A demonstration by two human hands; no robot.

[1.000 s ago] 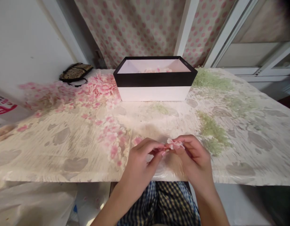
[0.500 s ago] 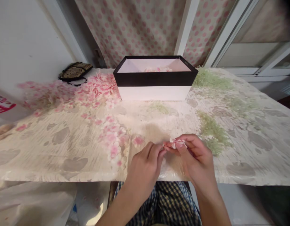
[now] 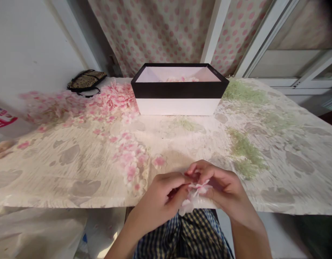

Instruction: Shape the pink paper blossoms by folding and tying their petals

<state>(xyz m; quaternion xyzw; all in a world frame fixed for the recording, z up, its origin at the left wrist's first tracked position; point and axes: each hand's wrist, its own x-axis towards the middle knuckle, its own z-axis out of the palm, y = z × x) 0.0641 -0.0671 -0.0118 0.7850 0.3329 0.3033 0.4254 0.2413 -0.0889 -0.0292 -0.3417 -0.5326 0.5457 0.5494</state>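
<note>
Polka-dot curtains hang behind the worktop (image 3: 74,169), which is covered with a pale cloth printed with grey leaf shapes. At its near edge, both hands meet over a small cloth flower (image 3: 194,192). The flower is pale pink to white, with thin, soft petals that deepen to a stronger pink toward the middle; 1 lighter petal droops down below the hands, over the checked fabric on the person's lap. The left hand (image 3: 160,198) has its fingers pinched together on the flower's left side, and the right hand (image 3: 222,185) has its fingers closed on the flower from the right and above. Loose pink petals (image 3: 117,100) lie heaped and scattered across the left half of the cloth, green tufts (image 3: 245,149) across the right. A black-and-white box (image 3: 178,97) stands at the far middle, with pink petals inside, and a dark patterned pouch (image 3: 86,80) lies by the wall at far left.
</note>
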